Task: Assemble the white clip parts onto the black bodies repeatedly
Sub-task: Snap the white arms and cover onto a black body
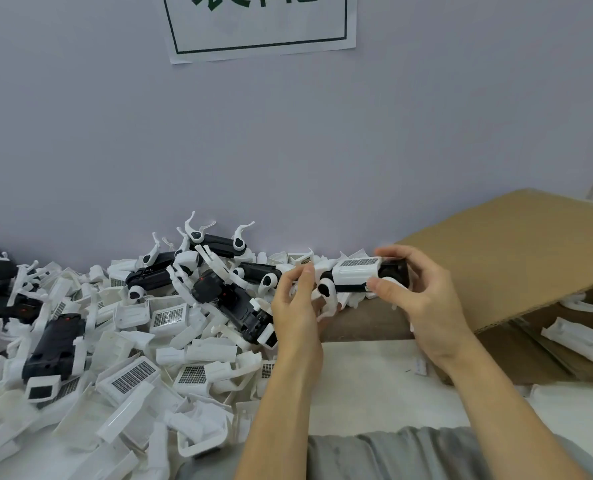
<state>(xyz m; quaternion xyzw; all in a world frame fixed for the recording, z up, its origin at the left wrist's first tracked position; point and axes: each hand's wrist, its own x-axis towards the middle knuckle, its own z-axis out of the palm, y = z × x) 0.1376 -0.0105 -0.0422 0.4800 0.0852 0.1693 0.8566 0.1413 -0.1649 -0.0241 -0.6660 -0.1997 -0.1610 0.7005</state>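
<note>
Both hands hold one black body (392,273) above the worktop (364,382), just in front of the wall. The right hand (426,299) has its grip curled round the body's right end, thumb on the white clip part (357,268) fitted there. The left hand (297,306) pinches the body's left end. A pile of loose white parts (132,358) lies left, a cardboard box (516,258) right.

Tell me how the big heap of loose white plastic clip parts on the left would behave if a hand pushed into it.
The heap of loose white plastic clip parts would likely slide and scatter, since the pieces lie jumbled and unstacked. They look like thin, hollow shells, so probably light. Their thin curved prongs may snag on each other.
</note>
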